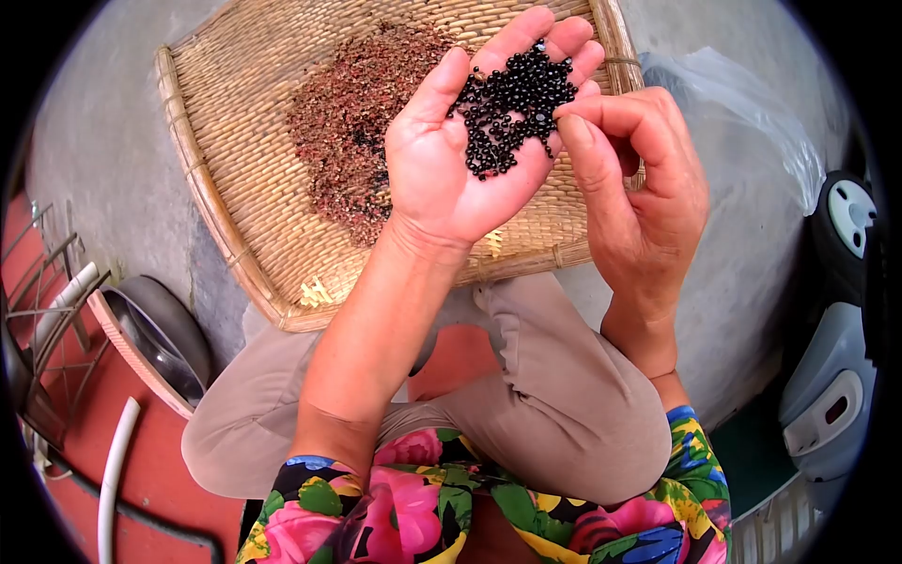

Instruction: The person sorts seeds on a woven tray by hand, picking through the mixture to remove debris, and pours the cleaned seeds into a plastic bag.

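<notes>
Palm up and cupped, my left hand [437, 179] carries a heap of small shiny black seeds [515, 111] over a woven bamboo tray [235, 155]. At the right edge of that heap, the thumb and forefinger of my right hand [653, 174] are pinched together. Whatever is between those fingertips is too small to make out. Beneath and left of my left hand, a spread of reddish-brown husks and bits [343, 122], with some black seeds among them, lies on the tray.
The tray's front edge is by my folded legs [564, 376]. A clear plastic bag [742, 103] lies to the right, near a grey-blue plastic appliance [827, 404]. On the left are a dark bowl [169, 324], a white pipe [115, 479] and a wire rack [56, 301].
</notes>
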The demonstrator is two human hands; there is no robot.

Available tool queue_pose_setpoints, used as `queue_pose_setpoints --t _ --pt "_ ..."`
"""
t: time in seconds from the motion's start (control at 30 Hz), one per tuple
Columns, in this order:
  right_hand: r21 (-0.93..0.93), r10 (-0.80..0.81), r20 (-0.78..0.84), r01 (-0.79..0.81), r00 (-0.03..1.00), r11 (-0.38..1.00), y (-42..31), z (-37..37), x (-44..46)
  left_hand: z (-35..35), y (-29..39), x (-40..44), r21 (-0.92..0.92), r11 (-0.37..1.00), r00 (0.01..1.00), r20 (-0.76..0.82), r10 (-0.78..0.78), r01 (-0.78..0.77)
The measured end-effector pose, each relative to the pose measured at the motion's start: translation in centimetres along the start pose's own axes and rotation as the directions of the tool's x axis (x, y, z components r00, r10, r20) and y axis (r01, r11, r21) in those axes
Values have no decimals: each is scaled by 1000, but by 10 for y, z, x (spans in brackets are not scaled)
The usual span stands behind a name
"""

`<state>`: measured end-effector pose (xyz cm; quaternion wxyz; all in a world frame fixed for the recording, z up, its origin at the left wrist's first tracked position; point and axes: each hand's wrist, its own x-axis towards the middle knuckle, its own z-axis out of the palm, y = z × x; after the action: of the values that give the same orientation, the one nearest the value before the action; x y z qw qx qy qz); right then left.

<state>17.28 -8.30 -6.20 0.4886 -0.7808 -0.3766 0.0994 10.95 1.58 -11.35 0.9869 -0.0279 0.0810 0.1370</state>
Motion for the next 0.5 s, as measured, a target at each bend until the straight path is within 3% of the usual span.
queue_pose_setpoints --t 0.13,0.2,0.27,0.33,0.5 --pt "-39 60 -26 -61 998 997 4 -19 -3 2 7 1 -31 999 999 -16 35 -35" --pt "-143 88 68 -77 994 987 2 -23 -5 2 9 3 -52 998 999 -19 35 -36" --pt "-164 54 133 -32 990 986 -1 -18 -4 2 10 3 -19 999 999 -9 37 -37" --pt "-10 -80 118 82 990 997 -4 -3 -5 2 8 4 -4 1000 1000 4 30 -30" --pt "-118 -150 205 176 967 977 4 10 -5 0 6 3 48 999 1000 21 15 -16"
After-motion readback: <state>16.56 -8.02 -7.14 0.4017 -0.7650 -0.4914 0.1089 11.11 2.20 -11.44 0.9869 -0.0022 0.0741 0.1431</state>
